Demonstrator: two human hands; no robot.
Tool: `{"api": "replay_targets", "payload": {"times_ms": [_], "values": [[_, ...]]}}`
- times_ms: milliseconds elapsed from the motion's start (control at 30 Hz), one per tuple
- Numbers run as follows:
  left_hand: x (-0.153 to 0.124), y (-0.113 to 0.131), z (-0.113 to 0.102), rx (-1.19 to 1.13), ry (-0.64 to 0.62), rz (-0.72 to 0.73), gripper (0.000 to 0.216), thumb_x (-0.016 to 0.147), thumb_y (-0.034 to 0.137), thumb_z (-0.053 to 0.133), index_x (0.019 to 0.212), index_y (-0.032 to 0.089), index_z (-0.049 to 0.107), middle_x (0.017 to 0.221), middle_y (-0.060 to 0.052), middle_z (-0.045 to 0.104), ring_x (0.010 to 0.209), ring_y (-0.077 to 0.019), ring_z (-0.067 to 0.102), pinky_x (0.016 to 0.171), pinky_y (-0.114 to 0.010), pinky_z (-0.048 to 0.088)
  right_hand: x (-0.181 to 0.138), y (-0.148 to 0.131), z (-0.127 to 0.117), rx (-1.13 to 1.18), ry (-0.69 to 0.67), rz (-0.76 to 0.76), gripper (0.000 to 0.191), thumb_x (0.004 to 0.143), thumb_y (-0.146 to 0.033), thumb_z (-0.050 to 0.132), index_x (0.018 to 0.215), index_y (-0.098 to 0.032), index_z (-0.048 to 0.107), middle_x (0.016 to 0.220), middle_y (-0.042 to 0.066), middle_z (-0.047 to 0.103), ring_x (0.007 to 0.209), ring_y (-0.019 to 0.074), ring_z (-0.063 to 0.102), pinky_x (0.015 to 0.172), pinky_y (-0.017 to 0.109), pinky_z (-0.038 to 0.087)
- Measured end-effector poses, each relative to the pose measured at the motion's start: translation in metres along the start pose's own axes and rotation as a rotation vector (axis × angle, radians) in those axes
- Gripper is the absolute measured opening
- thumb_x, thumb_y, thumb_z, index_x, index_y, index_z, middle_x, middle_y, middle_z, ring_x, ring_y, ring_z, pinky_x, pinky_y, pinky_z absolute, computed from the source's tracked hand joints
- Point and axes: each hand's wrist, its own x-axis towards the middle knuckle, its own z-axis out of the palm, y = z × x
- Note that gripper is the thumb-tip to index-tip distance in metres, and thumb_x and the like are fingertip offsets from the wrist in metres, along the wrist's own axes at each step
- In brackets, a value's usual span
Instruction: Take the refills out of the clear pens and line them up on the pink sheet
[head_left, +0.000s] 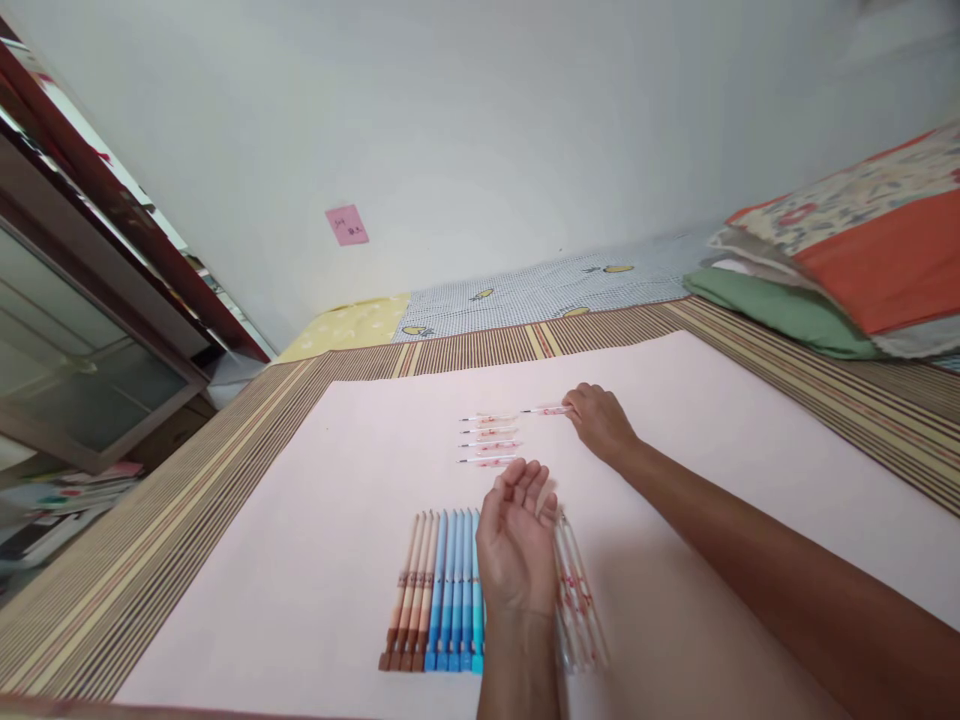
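Note:
My right hand pinches one end of a slim pen refill with a dark tip and pink pattern, held level over the pink sheet. To its left, several similar refills lie in a short column, tips to the left. My left hand is palm up, fingers loosely bent and apart, with nothing visible in it. It covers part of a row of pens: brown pens, blue pens and a turquoise pen. Right of that wrist lie several clear pens with pink-red patterns.
The sheet lies on a striped mat. Pillows are stacked at the back right. A patterned cloth runs along the wall, which bears a pink note. At the left are a glass-paned door and a cluttered low surface.

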Motion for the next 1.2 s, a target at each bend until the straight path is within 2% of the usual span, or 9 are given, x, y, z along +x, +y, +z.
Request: {"api": "replay_targets", "payload": {"times_ms": [200,333,533,833,1200], "values": [[0.001,-0.001,0.0,0.014,0.013,-0.004,0.027,0.09,0.031,0.059,0.097,0.011,0.075,0.109,-0.015,0.069,0.107,-0.023,0.066,0.081,-0.029,0.054,-0.004,0.012,0.009,0.188,0.09,0.103,0.024,0.087,-0.021,0.062,0.11,-0.017,0.063,0.109,0.012,0.066,0.099,0.0269,0.057,0.083,0.036,0.041],[0.001,-0.002,0.001,0.02,0.033,-0.007,0.024,0.087,0.03,0.063,0.096,0.011,0.075,0.109,-0.015,0.069,0.106,-0.0231,0.066,0.081,-0.03,0.054,-0.008,0.019,0.009,0.275,0.09,0.191,0.025,0.084,-0.025,0.065,0.108,-0.018,0.063,0.102,0.01,0.068,0.092,0.0247,0.061,0.081,0.036,0.044],[0.0,-0.003,0.002,0.019,0.055,-0.021,0.024,0.089,0.028,0.06,0.095,0.01,0.075,0.106,-0.016,0.07,0.101,-0.0224,0.067,0.078,-0.029,0.054,-0.004,0.017,0.003,0.286,0.038,0.244,0.021,0.083,-0.024,0.066,0.103,-0.019,0.064,0.098,0.007,0.068,0.088,0.0218,0.062,0.077,0.033,0.042],[0.0,-0.002,0.004,0.014,0.1,-0.033,0.026,0.092,0.025,0.054,0.093,0.009,0.075,0.101,-0.016,0.07,0.095,-0.0217,0.068,0.073,-0.028,0.055,0.0,0.016,0.002,0.311,0.001,0.256,0.011,0.084,-0.018,0.06,0.093,-0.02,0.065,0.094,0.004,0.07,0.08,0.0173,0.061,0.073,0.03,0.04],[0.0,-0.003,0.002,0.018,0.102,-0.041,0.022,0.089,0.026,0.059,0.093,0.011,0.074,0.101,-0.015,0.07,0.094,-0.021,0.069,0.073,-0.026,0.054,0.003,0.017,0.003,0.322,0.005,0.204,0.02,0.085,-0.013,0.052,0.095,-0.02,0.068,0.097,0.005,0.072,0.084,0.0186,0.062,0.076,0.031,0.042]]}}
